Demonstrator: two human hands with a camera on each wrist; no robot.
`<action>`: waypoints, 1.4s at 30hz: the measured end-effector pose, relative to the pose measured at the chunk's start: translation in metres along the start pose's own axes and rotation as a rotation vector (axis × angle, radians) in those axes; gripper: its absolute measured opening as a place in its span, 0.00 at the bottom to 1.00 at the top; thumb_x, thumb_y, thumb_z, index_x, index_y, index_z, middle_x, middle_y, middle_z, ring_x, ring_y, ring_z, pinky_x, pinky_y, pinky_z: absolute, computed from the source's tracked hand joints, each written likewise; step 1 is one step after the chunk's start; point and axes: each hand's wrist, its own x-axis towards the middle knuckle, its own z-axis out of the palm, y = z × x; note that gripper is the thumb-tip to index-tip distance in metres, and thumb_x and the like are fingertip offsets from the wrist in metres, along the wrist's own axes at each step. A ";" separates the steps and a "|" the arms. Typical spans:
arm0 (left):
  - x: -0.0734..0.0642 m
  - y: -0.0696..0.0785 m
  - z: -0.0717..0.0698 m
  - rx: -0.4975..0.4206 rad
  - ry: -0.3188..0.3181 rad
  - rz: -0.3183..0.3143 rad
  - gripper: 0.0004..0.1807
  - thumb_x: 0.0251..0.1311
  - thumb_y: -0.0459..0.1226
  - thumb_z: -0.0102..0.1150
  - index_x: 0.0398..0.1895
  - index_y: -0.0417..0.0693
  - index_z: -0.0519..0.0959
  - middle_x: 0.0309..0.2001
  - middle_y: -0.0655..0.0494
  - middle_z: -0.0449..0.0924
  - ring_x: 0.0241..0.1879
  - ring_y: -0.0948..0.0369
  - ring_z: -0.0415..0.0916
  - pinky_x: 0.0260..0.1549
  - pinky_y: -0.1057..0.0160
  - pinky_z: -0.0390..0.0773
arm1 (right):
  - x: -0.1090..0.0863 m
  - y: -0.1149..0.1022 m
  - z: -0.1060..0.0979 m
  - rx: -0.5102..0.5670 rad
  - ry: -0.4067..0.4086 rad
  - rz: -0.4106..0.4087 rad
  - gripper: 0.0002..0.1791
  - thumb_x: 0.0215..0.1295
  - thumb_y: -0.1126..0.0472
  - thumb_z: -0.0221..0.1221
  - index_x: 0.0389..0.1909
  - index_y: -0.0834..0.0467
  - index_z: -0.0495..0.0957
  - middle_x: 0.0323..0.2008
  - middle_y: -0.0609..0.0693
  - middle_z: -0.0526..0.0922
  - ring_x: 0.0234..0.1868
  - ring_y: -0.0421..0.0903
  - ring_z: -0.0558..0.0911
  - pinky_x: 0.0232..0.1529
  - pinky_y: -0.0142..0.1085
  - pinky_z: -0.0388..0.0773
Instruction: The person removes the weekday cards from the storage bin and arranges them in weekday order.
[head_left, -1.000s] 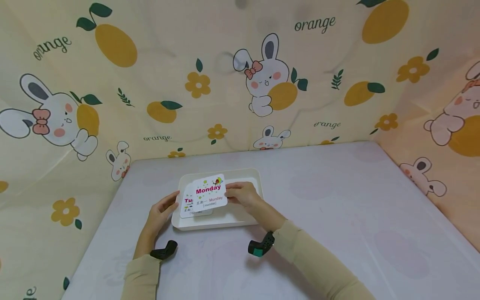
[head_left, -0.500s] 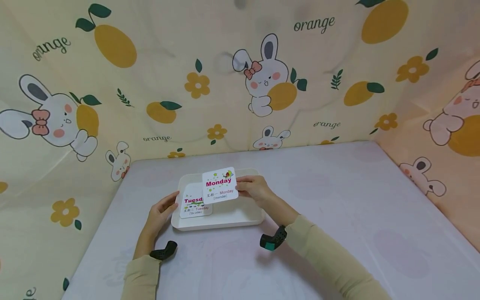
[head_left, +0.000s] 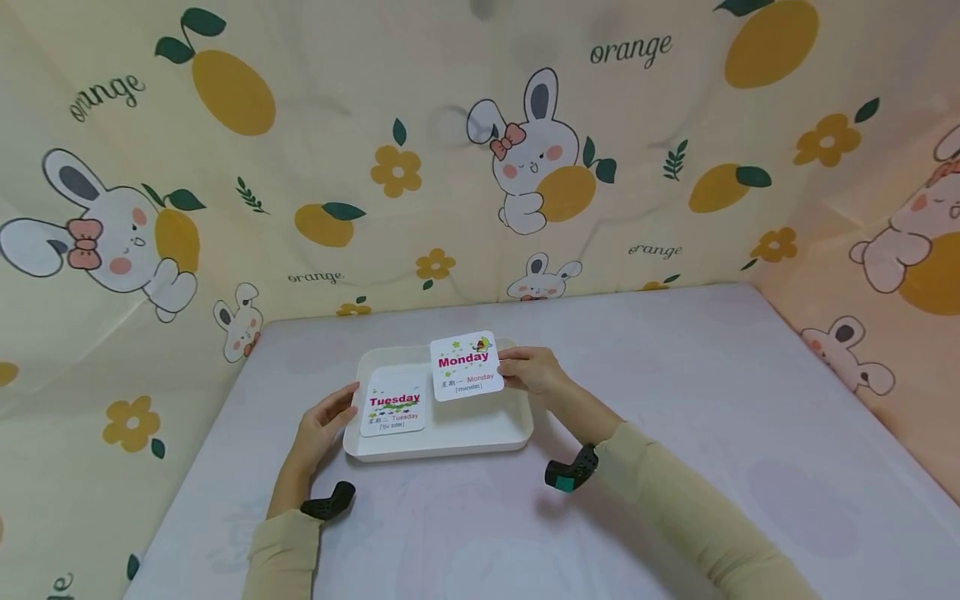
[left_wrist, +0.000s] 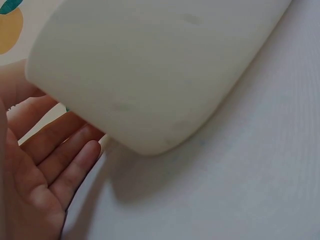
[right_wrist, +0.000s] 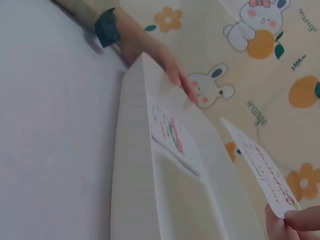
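In the head view my right hand (head_left: pixel 534 371) pinches the edge of a white square card reading Monday (head_left: pixel 467 367). That card is raised above the right part of a shallow white tray (head_left: pixel 465 439), with the fingertips on its right side; the right wrist view shows it tilted, apart from the tray. Inside the tray, at its left end, lies a card reading Tuesday (head_left: pixel 393 408). My left hand (head_left: pixel 318 427) touches the tray's left rim, and its fingers (left_wrist: pixel 75 145) lie extended beside the tray wall in the left wrist view.
The tray stands on a table covered in pale cloth (head_left: pixel 675 400). Behind it and at both sides rise fabric walls (head_left: pixel 450 100) printed with rabbits, oranges and flowers. Black cameras are strapped to both wrists, such as the right wrist camera (head_left: pixel 572 471).
My right hand has carried the Monday card rightward and slightly up, off the Tuesday card, which now shows in full. My left hand and the tray have stayed put.
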 end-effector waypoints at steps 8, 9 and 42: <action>0.001 -0.001 0.001 0.012 0.002 0.017 0.26 0.68 0.42 0.53 0.68 0.50 0.67 0.70 0.48 0.68 0.60 0.69 0.70 0.50 0.88 0.63 | 0.002 -0.005 -0.019 -0.051 0.023 0.008 0.20 0.65 0.69 0.56 0.58 0.68 0.74 0.55 0.65 0.80 0.30 0.36 0.80 0.34 0.25 0.80; 0.001 -0.001 0.001 0.011 0.003 0.019 0.26 0.68 0.42 0.53 0.68 0.50 0.67 0.70 0.48 0.68 0.58 0.73 0.69 0.50 0.88 0.63 | 0.002 -0.006 -0.021 -0.046 0.029 0.016 0.20 0.65 0.69 0.56 0.58 0.67 0.75 0.56 0.65 0.80 0.30 0.36 0.80 0.33 0.24 0.79; 0.001 -0.002 0.000 0.025 0.006 0.023 0.26 0.68 0.44 0.53 0.68 0.49 0.67 0.70 0.49 0.67 0.61 0.66 0.69 0.50 0.89 0.63 | 0.029 -0.014 -0.092 0.057 0.134 0.195 0.25 0.70 0.66 0.51 0.67 0.60 0.67 0.69 0.58 0.69 0.53 0.46 0.77 0.53 0.32 0.78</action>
